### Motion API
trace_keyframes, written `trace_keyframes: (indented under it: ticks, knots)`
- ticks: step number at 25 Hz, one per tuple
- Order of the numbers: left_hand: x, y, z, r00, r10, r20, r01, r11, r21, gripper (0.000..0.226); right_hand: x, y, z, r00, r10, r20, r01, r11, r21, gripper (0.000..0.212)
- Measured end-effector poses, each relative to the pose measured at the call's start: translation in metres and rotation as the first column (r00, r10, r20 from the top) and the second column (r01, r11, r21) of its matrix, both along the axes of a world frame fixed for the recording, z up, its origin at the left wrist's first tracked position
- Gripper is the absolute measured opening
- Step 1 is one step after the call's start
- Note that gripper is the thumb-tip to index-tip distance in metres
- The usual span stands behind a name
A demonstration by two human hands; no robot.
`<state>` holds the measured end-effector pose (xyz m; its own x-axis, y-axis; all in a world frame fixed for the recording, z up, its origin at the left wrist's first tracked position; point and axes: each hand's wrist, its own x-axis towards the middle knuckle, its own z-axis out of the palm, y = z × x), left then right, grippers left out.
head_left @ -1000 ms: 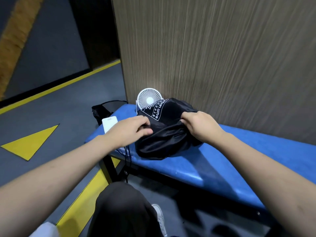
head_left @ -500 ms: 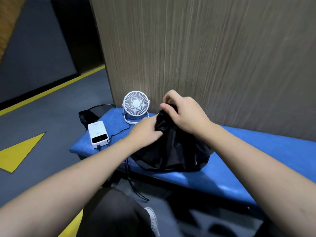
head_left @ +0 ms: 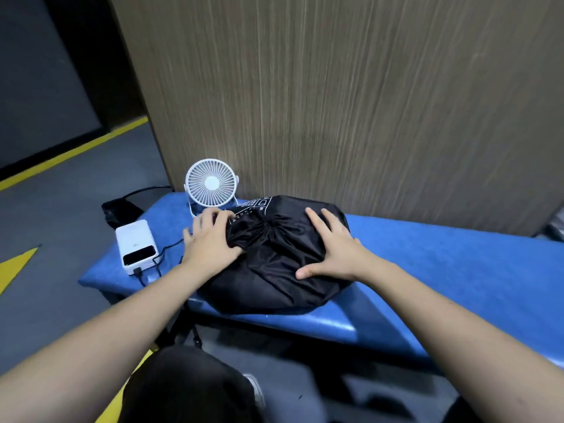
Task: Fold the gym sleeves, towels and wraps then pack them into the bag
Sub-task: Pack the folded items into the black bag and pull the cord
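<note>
A full, rounded black nylon drawstring bag [head_left: 274, 270] lies on the blue padded bench [head_left: 442, 270], its mouth gathered into a puckered knot of fabric on top and white print showing along its far edge. The left hand [head_left: 210, 242] lies flat on the bag's left side, fingers straight and spread, some of them reaching past the fabric onto the bench. The right hand [head_left: 332, 248] presses flat on the bag's right side, fingers extended and thumb out toward the near edge. Just behind the bag's left end stands a small round white desk fan [head_left: 211, 186]. Left of the bag, near the bench's end, sits a white rectangular power bank [head_left: 136, 245] with a black cable [head_left: 158, 264] plugged into it.
</note>
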<state>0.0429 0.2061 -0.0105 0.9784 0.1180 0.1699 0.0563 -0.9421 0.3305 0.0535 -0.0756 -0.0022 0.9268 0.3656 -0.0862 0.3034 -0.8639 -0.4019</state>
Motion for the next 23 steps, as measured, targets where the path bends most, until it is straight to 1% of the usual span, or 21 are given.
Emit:
trace_keyframes:
  ticks: [1,3,4,5,7,8,9,10,12,13,14,15,17,18,21,23]
  knots:
    - [-0.001,0.007,-0.002,0.999,-0.001,-0.054,-0.004,0.997,-0.08,0.075,0.006,0.004,-0.005,0.999,0.001,-0.044,0.001,1.0,0.029,0.138]
    - [-0.003,0.022,-0.004,0.975,-0.084,-0.205,0.031,0.968,-0.251,0.098,0.015,0.013,-0.01,0.992,0.021,-0.123,-0.014,0.999,0.051,0.138]
    - [-0.004,0.028,-0.004,0.958,-0.136,-0.253,0.06,0.956,-0.286,0.105,0.018,0.017,-0.011,0.985,0.03,-0.168,-0.023,0.999,0.043,0.137]
    - [-0.006,0.031,-0.004,0.949,-0.155,-0.274,0.074,0.956,-0.285,0.107,0.021,0.02,-0.012,0.977,0.038,-0.211,-0.033,0.999,0.027,0.134]
    - [-0.006,0.032,-0.009,0.954,-0.153,-0.258,0.079,0.957,-0.278,0.105,0.024,0.027,-0.01,0.969,0.049,-0.242,-0.052,0.999,-0.004,0.127]
    - [-0.003,0.032,-0.013,0.963,-0.141,-0.228,0.066,0.949,-0.308,0.101,0.025,0.029,-0.01,0.972,0.051,-0.227,-0.053,0.999,-0.006,0.122]
    - [-0.002,0.033,-0.017,0.971,-0.136,-0.197,0.059,0.934,-0.352,0.091,0.026,0.03,-0.01,0.979,0.048,-0.198,-0.047,0.999,0.01,0.117]
    - [-0.001,0.034,-0.021,0.975,-0.151,-0.16,0.074,0.909,-0.409,0.074,0.028,0.031,-0.01,0.985,0.049,-0.163,-0.043,0.998,0.041,0.108]
    - [-0.002,0.03,-0.016,0.979,-0.18,-0.094,0.109,0.854,-0.508,0.04,0.027,0.031,-0.008,0.992,0.05,-0.116,-0.035,0.992,0.123,0.084]
    - [-0.004,0.026,-0.009,0.98,-0.188,-0.058,0.129,0.835,-0.535,0.028,0.023,0.03,-0.004,0.993,0.043,-0.11,-0.024,0.986,0.168,0.073]
    - [-0.004,0.021,0.001,0.979,-0.205,-0.025,0.157,0.819,-0.552,0.026,0.019,0.029,0.001,0.994,0.033,-0.101,-0.011,0.977,0.215,0.065]
    - [-0.003,0.014,0.012,0.974,-0.227,0.004,0.19,0.806,-0.561,0.031,0.012,0.026,0.006,0.996,0.013,-0.084,0.009,0.966,0.257,0.06]
    - [0.001,-0.005,0.035,0.963,-0.259,0.078,0.259,0.797,-0.546,0.035,0.0,0.011,0.021,0.998,-0.053,-0.033,0.06,0.946,0.318,0.056]
    - [0.002,-0.018,0.047,0.954,-0.28,0.11,0.294,0.788,-0.541,0.033,-0.006,0.0,0.029,0.996,-0.088,0.002,0.083,0.939,0.333,0.056]
    - [0.005,-0.066,0.076,0.919,-0.353,0.173,0.39,0.759,-0.522,0.021,-0.019,-0.052,0.056,0.979,-0.179,0.093,0.14,0.934,0.328,0.061]
    - [0.007,-0.107,0.093,0.896,-0.396,0.201,0.442,0.741,-0.505,0.02,-0.028,-0.094,0.075,0.965,-0.229,0.131,0.185,0.94,0.285,0.066]
